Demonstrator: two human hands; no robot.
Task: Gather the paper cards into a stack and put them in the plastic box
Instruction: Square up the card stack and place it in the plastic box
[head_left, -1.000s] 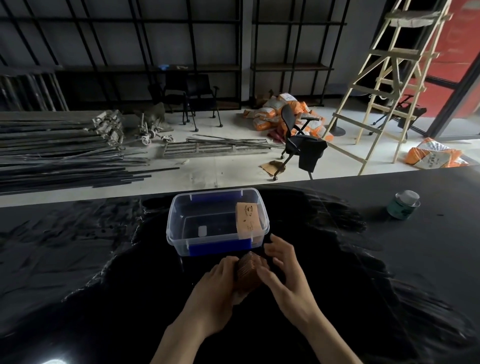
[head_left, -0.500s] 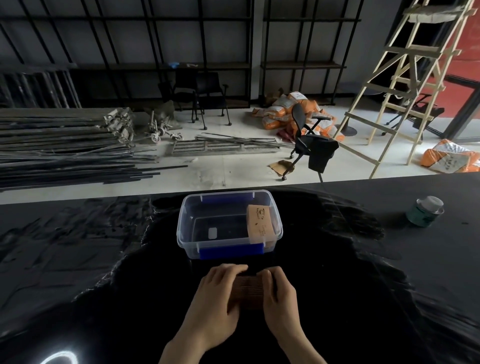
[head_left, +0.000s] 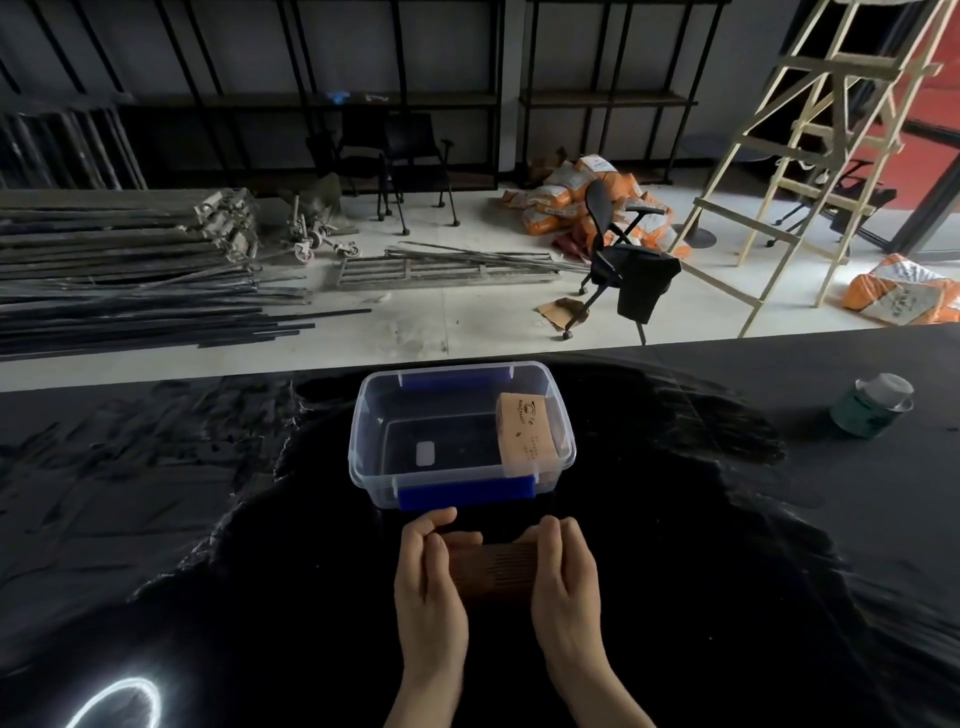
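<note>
We square the brown paper card stack (head_left: 493, 571), gripped between left hand (head_left: 428, 587) and right hand (head_left: 563, 582), then lift into the far clear plastic box (head_left: 363, 415).

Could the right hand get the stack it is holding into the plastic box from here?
Probably yes. The plastic box stands open, no lid, just beyond the right hand. The card stack sits between both hands, and the box floor left of the bundle inside looks free.
</note>
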